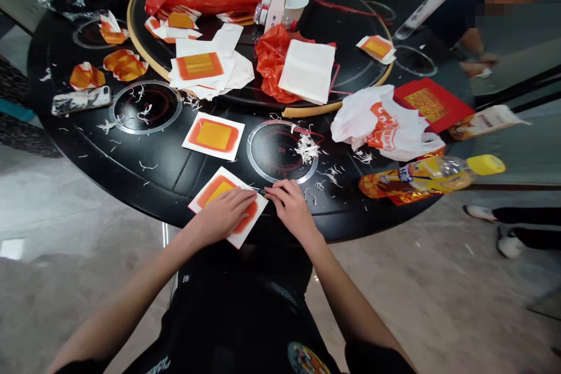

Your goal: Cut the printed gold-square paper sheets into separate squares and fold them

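Observation:
My left hand (225, 213) lies flat across a stack or sheet of joss paper (210, 191), white with an orange and gold block, set diagonally at the table's near edge. At the paper's right corner, my right hand (289, 207) has thumb and fingers pinched together on what looks like a thin strip of its edge. More joss paper (213, 135) rests squarely just beyond my left hand. Curly white paper shreds (307, 148) are scattered around the ring-marked hot plate (258, 163) in front of my right hand.
A tea bottle (421, 176) lies on its side at right, near a white plastic bag (381, 123) and a red packet (432, 102). A phone (82, 99) and folded gold papers (125, 65) lie left. The turntable (350, 79) holds red bags and paper. Another person's hand (480, 67) shows at right.

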Demonstrator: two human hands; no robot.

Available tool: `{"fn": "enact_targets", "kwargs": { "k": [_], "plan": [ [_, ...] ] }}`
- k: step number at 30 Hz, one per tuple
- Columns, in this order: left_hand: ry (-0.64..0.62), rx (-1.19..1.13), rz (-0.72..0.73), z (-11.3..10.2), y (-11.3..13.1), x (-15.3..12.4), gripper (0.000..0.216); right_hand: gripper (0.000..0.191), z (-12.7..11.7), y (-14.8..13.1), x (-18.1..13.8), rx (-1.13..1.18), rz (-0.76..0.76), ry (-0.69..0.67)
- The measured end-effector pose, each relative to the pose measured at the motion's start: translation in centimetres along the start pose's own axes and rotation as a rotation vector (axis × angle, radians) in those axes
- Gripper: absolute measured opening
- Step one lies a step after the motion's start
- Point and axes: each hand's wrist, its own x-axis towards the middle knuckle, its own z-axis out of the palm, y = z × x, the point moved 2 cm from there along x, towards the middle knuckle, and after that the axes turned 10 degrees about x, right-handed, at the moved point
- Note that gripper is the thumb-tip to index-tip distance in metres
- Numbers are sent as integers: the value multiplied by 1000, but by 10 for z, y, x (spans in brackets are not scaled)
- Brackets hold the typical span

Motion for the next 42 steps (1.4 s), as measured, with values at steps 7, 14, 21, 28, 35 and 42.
{"fn": "enact_targets", "kwargs": {
  "k": [7,14,21,28,35,42],
  "plan": [
    [17,82,-11,2,-1,-3,47,20,4,1,5,18,-2,-13],
    [-16,82,10,1,-3,-4,49,24,8,1,13,37,9,-35],
    [-42,72,26,3,-4,-5,50,24,20,1,30,21,47,-97],
    [-52,120,48,2,-2,-4,48,24,42,0,52,22,-11,-118],
    [-46,97,24,4,-3,-5,47,24,55,2,71,43,28,-152],
    [-37,38,28,3,-2,-6,49,22,71,0,96,59,46,-174]
  ]
}}
